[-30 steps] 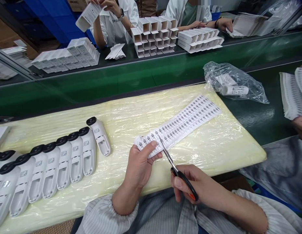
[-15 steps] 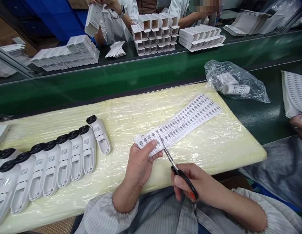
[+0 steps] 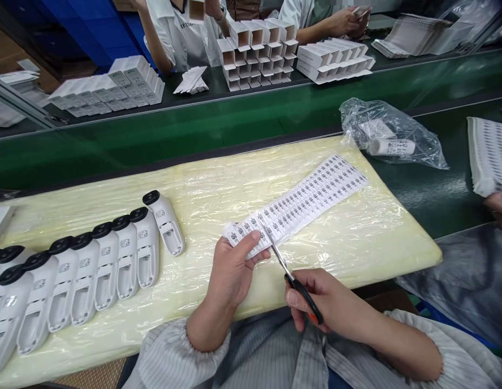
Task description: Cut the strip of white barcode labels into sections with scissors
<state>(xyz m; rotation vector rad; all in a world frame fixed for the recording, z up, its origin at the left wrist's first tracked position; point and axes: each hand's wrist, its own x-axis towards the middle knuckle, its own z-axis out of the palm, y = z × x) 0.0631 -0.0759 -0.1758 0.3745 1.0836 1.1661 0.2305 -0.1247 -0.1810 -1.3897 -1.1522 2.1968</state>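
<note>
Head view, left hand (image 3: 230, 270) pinching paper label strip (image 3: 299, 202), right hand (image 3: 327, 302) gripping steel scissors (image 3: 293, 281)

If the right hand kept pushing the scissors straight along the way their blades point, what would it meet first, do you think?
Probably only more of the label sheet: the right hand aims the scissors up-left across it, beside the left hand's thumb. Beyond looks like bare plastic-wrapped foam pad.

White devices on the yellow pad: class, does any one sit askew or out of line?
Yes. The rightmost white device tilts away from the row of white devices, its black cap leaning left and its base splayed right, while the others lie parallel.
</note>
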